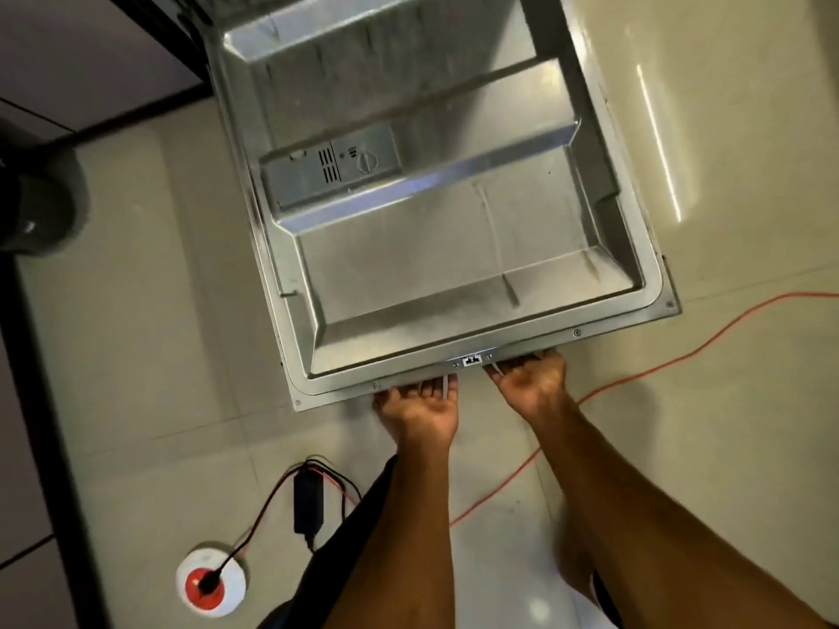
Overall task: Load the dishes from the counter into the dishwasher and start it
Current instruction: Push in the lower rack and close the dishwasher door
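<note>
Dishwasher door (454, 265) lies open & flat over the floor. Left hand (417, 413) & right hand (531, 379) are side by side, palms up, fingers hooked under its front edge either side of the latch (472, 360). Move it evenly w/ both hands and don't let it drop; no dishes in view.

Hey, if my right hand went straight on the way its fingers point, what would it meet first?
The dishwasher door: the right hand has its fingertips under the door's front edge, probably against its underside, though the contact itself is hidden.
</note>
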`<state>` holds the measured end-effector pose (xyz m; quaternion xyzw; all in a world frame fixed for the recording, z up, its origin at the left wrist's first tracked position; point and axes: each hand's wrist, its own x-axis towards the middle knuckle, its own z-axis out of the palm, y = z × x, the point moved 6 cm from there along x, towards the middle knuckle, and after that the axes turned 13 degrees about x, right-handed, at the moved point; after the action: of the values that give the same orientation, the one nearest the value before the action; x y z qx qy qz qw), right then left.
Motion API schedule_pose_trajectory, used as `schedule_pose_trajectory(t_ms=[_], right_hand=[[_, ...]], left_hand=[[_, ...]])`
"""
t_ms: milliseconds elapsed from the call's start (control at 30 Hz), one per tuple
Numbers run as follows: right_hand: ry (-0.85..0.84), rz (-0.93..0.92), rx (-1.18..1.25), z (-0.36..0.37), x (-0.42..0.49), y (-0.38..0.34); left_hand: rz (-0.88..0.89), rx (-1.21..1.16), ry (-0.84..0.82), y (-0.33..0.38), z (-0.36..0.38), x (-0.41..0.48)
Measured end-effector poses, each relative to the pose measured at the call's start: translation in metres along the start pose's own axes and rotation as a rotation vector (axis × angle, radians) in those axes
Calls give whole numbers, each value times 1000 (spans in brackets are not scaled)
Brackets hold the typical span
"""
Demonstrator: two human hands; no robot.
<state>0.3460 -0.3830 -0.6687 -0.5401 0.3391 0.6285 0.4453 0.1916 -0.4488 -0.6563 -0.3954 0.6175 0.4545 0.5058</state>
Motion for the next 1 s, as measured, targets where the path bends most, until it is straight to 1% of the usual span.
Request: schedule_pose_trajectory(t_ms=[133, 233, 400, 533, 700, 833, 1000], right_hand=[[16, 44, 13, 12, -76, -4], [34, 25, 33, 37, -152, -12], [-30, -89, -51, 123, -296, -31], [-173, -197, -98, 227, -394, -45], [-253, -302, -182, 352, -471, -48], [-307, -335, -163, 426, -504, -48], [-351, -326, -149, 501, -528, -46]], left_hand=[[-40, -37, -13, 11, -5, -88], [-62, -29, -60, 31, 0, -170], [-21, 2, -213, 95, 32, -311], [35, 13, -342, 165, 87, -397], [124, 63, -462, 251, 167, -481], [158, 155, -511, 302, 221, -518], [202, 179, -534, 356, 275, -546]])
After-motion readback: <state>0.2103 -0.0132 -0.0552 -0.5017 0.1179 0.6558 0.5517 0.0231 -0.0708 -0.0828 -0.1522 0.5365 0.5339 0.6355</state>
